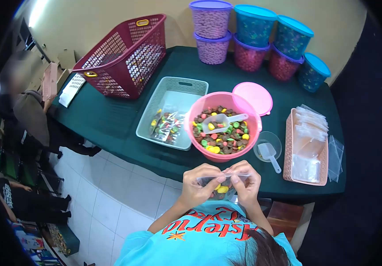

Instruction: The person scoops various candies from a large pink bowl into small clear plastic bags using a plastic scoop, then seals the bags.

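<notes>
Pinching clear bag [229, 194] tight by top edge with left hand [199, 183] and right hand [247, 181], off bench's [122, 122] near edge, likely to keep yellow sweets [222, 189] in.

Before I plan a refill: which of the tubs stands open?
The big pink tub, with a scoop resting on its mixed candies. The other tubs, grouped at the back, all have purple or blue lids.

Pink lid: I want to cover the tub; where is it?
In the head view, the pink lid lies right of centre, behind and right of the pink tub.
</notes>
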Tool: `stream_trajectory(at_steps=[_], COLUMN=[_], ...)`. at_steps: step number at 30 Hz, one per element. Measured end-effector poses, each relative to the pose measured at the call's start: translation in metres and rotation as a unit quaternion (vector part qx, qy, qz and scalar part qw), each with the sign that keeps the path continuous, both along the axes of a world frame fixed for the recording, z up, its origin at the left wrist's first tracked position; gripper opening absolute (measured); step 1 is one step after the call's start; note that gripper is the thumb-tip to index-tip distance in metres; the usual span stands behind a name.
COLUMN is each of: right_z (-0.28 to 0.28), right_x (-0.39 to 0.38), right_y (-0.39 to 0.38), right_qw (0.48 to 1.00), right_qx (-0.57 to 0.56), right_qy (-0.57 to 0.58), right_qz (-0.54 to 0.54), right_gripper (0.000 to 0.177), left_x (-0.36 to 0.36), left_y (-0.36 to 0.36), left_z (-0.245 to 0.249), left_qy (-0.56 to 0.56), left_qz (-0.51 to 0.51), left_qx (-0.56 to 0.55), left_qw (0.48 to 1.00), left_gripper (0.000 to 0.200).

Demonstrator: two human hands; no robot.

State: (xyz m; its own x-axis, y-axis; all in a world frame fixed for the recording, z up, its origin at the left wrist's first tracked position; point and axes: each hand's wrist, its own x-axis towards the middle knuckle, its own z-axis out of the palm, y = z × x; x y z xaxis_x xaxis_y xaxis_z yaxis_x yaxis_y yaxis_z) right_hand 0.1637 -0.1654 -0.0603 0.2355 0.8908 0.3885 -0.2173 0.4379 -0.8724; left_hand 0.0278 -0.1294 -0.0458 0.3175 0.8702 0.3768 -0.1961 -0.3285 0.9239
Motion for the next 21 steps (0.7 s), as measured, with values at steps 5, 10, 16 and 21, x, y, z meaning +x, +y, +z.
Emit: stream_trajectory(at_steps=[5, 10, 16, 21], right_z=[-0.001, 0.002, 0.007, 0.012], right_x=[-0.047, -0.092, -0.127, -0.147], right_y=[0.008, 0.01, 0.004, 0.002], right_qw=[0.996, 0.989, 0.96, 0.944], right_qx=[0.037, 0.021, 0.047, 0.075], right_qy=[-0.081, -0.146, -0.272, -0.319], right_qz=[0.028, 0.031, 0.039, 0.033], right_gripper=[0.014, 0.008, 0.011, 0.014], left_x=[-0.054, -0.115, -0.186, -0.231], left_y=[0.002, -0.002, -0.014, -0.022], left_z=[-0.003, -0.009, -0.012, -0.008], left_qy=[0.033, 0.063, 0.097, 0.121], left_qz=[-0.011, 0.019, 0.073, 0.088], left_qx=[0.017, 0.034, 0.069, 0.071], left_qw=[0.999, 0.997, 0.99, 0.986], left_gripper=[0.008, 0.009, 0.01, 0.01])
